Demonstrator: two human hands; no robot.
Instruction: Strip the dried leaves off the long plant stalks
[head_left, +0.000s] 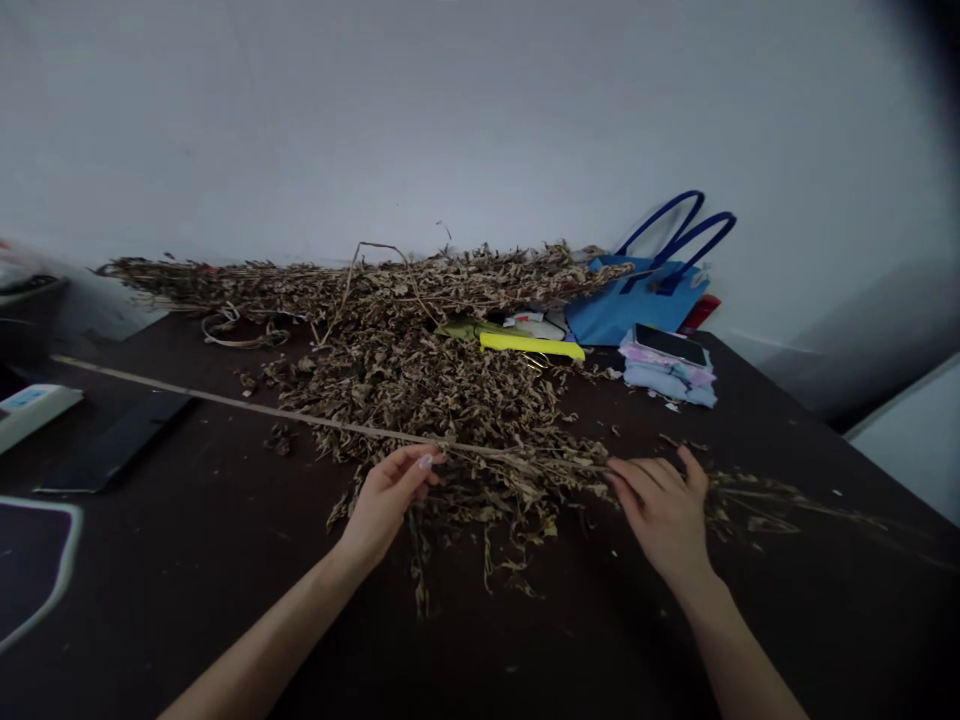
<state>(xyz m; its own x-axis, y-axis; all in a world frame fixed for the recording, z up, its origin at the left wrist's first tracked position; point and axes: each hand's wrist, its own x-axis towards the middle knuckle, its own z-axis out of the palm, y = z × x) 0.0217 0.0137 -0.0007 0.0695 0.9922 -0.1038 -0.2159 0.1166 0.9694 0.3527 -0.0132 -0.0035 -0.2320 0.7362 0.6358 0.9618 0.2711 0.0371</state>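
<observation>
A long dried plant stalk (262,408) runs slantwise across the table in front of me. Its left part is bare, while withered leaves cling to it between my hands and farther right. My left hand (391,492) is pinched at the stalk; whether the fingertips also hold a leaf is hidden. Farther right, my right hand (666,508) is closed around the leafy part of the same stalk, palm down. Behind and beneath the stalk lies a heap of crumpled dried leaves (427,375). Some leafy sprigs (517,500) hang down between my hands.
Along the wall lies a long pile of dried plants (300,285). A blue bag (626,305), a yellow-handled tool (532,346) and a phone (670,345) on folded cloth (667,378) are at the back right. A flat black object (120,440) and a white power strip (34,412) lie left.
</observation>
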